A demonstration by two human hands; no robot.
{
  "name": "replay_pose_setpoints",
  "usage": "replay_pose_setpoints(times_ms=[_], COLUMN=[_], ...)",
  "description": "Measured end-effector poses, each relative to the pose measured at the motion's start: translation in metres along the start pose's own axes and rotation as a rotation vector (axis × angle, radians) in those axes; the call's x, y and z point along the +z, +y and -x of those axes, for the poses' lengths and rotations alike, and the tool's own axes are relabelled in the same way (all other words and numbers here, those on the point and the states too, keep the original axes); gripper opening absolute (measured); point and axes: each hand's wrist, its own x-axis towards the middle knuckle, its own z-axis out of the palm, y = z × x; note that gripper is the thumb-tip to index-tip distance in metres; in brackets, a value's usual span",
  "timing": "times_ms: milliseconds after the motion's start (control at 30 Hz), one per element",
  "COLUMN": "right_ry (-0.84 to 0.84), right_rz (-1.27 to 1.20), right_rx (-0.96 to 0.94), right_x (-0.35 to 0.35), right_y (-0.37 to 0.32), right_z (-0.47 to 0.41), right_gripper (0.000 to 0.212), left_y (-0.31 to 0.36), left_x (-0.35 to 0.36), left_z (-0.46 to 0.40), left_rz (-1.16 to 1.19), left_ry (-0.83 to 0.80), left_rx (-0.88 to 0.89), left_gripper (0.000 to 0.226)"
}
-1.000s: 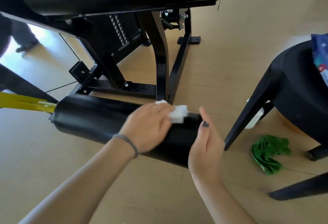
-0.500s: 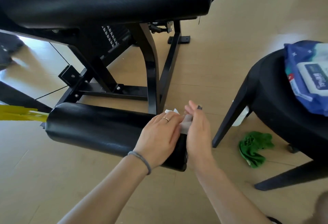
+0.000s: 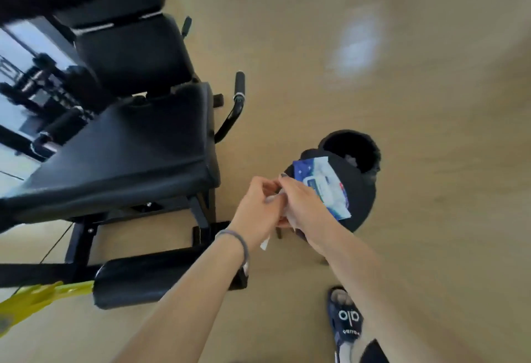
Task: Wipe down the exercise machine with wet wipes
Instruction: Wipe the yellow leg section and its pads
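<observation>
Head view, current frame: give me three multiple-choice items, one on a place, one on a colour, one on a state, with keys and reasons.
1. Where does the wet wipes pack lie?
A. on the black stool
B. on the machine seat
C. on the floor

2. What colour is the machine's seat pad?
A. red
B. black
C. white

3. What are the two hands doing?
A. resting flat on the roller pad
B. hanging idle
C. both holding a white wipe between them

Key: 1 A, the pack sits on the stool top; 2 B, the pad is plainly black; 3 C, left hand and right hand meet around the wipe.
</observation>
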Motion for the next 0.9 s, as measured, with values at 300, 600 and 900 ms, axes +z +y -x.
replay_pose_setpoints(times_ms=[300,600,900], right_ry=[0.419,0.660,0.775], right_rz=[0.226,0.077,-0.260], right_rx=[-0.075,-0.170,-0.247], right_x=[-0.165,-0.331,-0.452], right_y=[-0.195,-0.282,-0.333], right_z=[0.160,0.268,0.293], right_gripper=[0.033,0.019,0.016], left_y=[0.266,0.414,0.507], left_x=[0.098,0.251,0.374], left_z=[0.070,0.098,0.081], left_rz=[-0.508,-0.575,-0.300], left_ry=[-0.454,-0.745,-0.818], left_rx=[0.112,0.210,0.130], left_gripper=[0.035,0.017,0.011])
